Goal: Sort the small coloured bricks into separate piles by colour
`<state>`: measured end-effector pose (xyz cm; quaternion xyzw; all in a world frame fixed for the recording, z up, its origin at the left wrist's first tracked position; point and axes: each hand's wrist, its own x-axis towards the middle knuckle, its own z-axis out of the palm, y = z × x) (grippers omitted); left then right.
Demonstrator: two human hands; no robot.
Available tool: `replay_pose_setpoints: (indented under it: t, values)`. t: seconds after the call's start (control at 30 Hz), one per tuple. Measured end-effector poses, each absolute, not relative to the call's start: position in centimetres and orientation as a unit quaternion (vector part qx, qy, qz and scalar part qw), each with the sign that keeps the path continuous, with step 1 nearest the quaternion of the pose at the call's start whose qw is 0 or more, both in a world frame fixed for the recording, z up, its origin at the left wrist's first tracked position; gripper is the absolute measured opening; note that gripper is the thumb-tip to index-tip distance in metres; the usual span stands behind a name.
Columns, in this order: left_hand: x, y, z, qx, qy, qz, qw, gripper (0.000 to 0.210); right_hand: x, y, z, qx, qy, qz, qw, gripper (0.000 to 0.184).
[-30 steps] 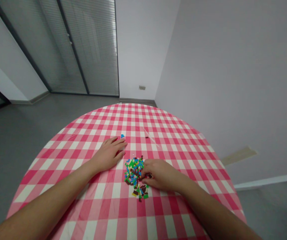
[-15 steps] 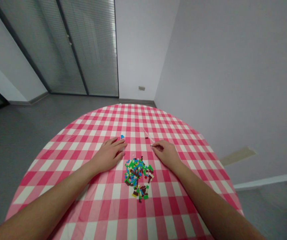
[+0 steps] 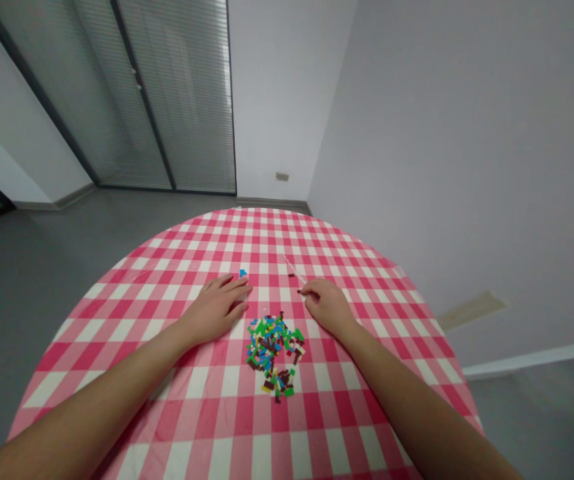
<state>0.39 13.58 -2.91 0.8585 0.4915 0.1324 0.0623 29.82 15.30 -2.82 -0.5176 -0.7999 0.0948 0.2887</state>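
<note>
My left hand (image 3: 215,309) lies on the checked cloth with its fingers stretched out, holding nothing. A small blue toy brick (image 3: 243,273) sits just beyond its fingertips. On the other side, my right hand (image 3: 327,304) has thumb and fingers pinched together at a tiny dark brown toy brick (image 3: 299,291), partly covered by the fingertips. Another dark brown brick (image 3: 291,275) lies a little beyond that hand. Between the hands and nearer to me spreads a loose pile of small toy bricks (image 3: 269,347) in green, blue, brown, white and yellow.
A round table wears a red and white checked tablecloth (image 3: 191,427). A thin pale strip (image 3: 294,269) lies beyond my right hand. A white wall (image 3: 441,147) stands to the right, and a glass partition with blinds (image 3: 187,100) stands behind the table.
The fingers of my right hand have curled slightly and turned, and a dark brick now shows at their tips. My left hand stays in place. The whole view has shifted very slightly.
</note>
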Motion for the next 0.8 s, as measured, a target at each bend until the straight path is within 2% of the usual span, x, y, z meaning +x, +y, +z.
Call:
replay_pose_setpoints:
  t: [0.4,0.8]
  values:
    - [0.40,13.56,-2.89,0.858,0.491,0.135,0.060,0.044,29.81,15.02,-2.67,-0.525,-0.796,0.090,0.286,0.018]
    - [0.36,13.61,-2.96,0.858,0.489,0.143,0.066,0.043,29.51,14.89,-2.60,-0.495,-0.840,0.036,0.220,0.035]
